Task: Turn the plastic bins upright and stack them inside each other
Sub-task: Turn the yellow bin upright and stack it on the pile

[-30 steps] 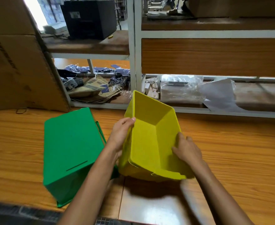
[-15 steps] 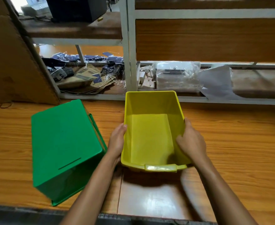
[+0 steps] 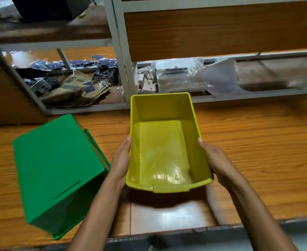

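Observation:
A yellow plastic bin stands upright in the middle of the wooden table, its open top facing me and its inside empty. My left hand presses flat against its left wall. My right hand grips its right wall from outside. A green plastic bin lies upside down to the left, its flat bottom facing up, close beside my left forearm.
A metal shelf frame rises behind the table. Its low shelf holds dark tags with strings, brown paper, and plastic-wrapped packages. A cardboard box stands at the far left. The table's near edge runs along the bottom.
The yellow bin was tilted on its side between my hands a second ago; it has been turned upright and set level on the table. The green bin has not moved.

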{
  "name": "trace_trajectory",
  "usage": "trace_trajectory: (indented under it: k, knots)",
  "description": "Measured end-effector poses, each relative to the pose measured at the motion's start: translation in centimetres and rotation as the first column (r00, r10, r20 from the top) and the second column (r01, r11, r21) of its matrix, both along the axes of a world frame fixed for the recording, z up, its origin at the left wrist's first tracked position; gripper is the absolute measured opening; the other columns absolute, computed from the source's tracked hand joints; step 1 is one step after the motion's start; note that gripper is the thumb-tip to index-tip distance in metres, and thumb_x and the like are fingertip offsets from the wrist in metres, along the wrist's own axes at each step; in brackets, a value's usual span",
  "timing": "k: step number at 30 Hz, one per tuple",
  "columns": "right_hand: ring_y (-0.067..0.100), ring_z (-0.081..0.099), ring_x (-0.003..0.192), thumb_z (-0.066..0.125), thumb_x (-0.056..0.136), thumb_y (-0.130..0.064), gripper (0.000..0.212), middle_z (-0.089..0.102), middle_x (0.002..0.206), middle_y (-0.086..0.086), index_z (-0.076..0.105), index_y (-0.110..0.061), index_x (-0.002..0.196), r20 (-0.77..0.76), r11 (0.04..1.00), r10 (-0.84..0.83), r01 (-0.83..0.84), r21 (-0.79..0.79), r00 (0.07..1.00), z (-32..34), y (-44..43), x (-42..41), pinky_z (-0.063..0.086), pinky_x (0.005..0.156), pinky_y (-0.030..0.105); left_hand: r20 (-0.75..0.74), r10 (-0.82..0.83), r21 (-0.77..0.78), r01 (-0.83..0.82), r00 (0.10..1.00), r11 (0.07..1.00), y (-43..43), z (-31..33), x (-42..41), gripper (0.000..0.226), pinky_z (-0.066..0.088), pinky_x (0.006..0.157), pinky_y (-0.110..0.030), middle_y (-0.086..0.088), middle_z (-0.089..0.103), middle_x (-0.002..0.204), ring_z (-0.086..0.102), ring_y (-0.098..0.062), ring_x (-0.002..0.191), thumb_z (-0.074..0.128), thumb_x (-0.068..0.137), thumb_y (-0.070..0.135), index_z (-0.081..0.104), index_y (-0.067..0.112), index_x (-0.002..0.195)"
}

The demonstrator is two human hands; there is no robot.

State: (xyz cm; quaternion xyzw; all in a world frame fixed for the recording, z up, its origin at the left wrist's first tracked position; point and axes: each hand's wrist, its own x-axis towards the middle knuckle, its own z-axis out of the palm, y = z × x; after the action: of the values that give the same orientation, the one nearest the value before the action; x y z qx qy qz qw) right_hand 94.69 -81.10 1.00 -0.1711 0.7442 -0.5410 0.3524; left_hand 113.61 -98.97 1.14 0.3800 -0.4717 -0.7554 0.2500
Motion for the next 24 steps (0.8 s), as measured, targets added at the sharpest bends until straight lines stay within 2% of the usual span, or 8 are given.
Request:
trace_trajectory:
  k: [4,8,10,12,15,17,21,24]
  knots:
    - [0.015,0.061,0.12,0.051,0.093,-0.058,0.051,0.069,0.124,-0.008,0.066,-0.022,0.127,-0.033,0.99,-0.106,0.103,-0.097,0.994,0.1,3.4,1.1,0.047,0.106,0.04,-0.046,-0.082,-0.015,0.081,0.996,0.997,3.0,0.5,-0.3,0.048,0.05,0.102,-0.055,-0.006,0.069,0.128,0.067,-0.027,0.116,0.045,0.096,0.051,0.058,0.029,0.137]
    - [-0.002,0.06,0.099,0.044,0.102,-0.038,0.022,0.062,0.105,-0.023,0.058,-0.036,0.119,-0.06,0.977,-0.15,0.139,-0.162,0.987,1.4,8.5,1.8,0.046,0.079,0.019,-0.108,-0.153,-0.071,0.146,0.982,0.987,6.7,1.3,-1.6,0.054,0.049,0.104,-0.055,-0.006,0.064,0.136,0.062,-0.028,0.124,0.047,0.093,0.053,0.053,0.03,0.141]
    - [-0.002,0.061,0.099,0.046,0.101,-0.037,0.016,0.064,0.107,-0.02,0.058,-0.038,0.111,-0.058,0.971,-0.172,0.16,-0.177,0.983,2.1,11.8,2.2,0.048,0.082,0.023,-0.125,-0.201,-0.106,0.188,0.972,0.976,9.0,1.8,-2.5,0.055,0.056,0.096,-0.045,-0.005,0.062,0.138,0.062,-0.025,0.124,0.042,0.097,0.048,0.047,0.027,0.146]
    - [0.007,0.063,0.108,0.052,0.098,-0.038,0.025,0.067,0.116,-0.014,0.059,-0.034,0.121,-0.084,0.958,-0.237,0.218,-0.184,0.968,2.2,15.4,2.5,0.05,0.093,0.032,-0.14,-0.269,-0.125,0.252,0.953,0.96,11.8,2.2,-3.3,0.053,0.059,0.086,-0.035,-0.005,0.061,0.139,0.064,-0.022,0.121,0.038,0.101,0.044,0.042,0.026,0.15]
    - [0.016,0.064,0.109,0.063,0.09,-0.041,0.04,0.066,0.12,-0.006,0.055,-0.029,0.128,-0.112,0.919,-0.365,0.339,-0.203,0.924,2.4,21.0,3.3,0.051,0.092,0.04,-0.116,-0.346,-0.095,0.336,0.931,0.937,16.6,2.1,-4.3,0.053,0.06,0.082,-0.033,-0.01,0.063,0.137,0.067,-0.022,0.115,0.041,0.099,0.044,0.047,0.02,0.146]
    - [0.016,0.064,0.104,0.07,0.086,-0.041,0.043,0.066,0.113,-0.009,0.053,-0.029,0.123,-0.124,0.885,-0.45,0.422,-0.196,0.885,2.4,24.9,4.3,0.05,0.086,0.038,-0.098,-0.402,-0.111,0.392,0.91,0.914,19.9,2.2,-4.8,0.044,0.06,0.085,-0.034,-0.007,0.066,0.132,0.069,-0.02,0.112,0.038,0.104,0.038,0.052,0.019,0.141]
    - [0.02,0.065,0.105,0.074,0.066,-0.055,0.064,0.067,0.114,-0.005,0.055,-0.027,0.12,-0.104,0.798,-0.596,0.575,-0.179,0.796,1.7,32.5,6.5,0.052,0.092,0.044,-0.068,-0.52,-0.15,0.507,0.851,0.849,26.8,2.0,-6.1,0.028,0.058,0.092,-0.037,0.012,0.076,0.11,0.071,-0.009,0.102,0.036,0.106,0.032,0.061,0.031,0.119]
    - [0.019,0.065,0.101,0.076,0.081,-0.034,0.048,0.067,0.118,0.003,0.054,-0.02,0.122,-0.053,0.726,-0.68,0.662,-0.186,0.731,0.8,37.8,8.0,0.053,0.091,0.042,-0.026,-0.601,-0.166,0.589,0.799,0.791,31.8,1.6,-7.1,0.028,0.054,0.098,-0.039,0.011,0.07,0.123,0.068,-0.012,0.113,0.038,0.105,0.035,0.059,0.033,0.124]
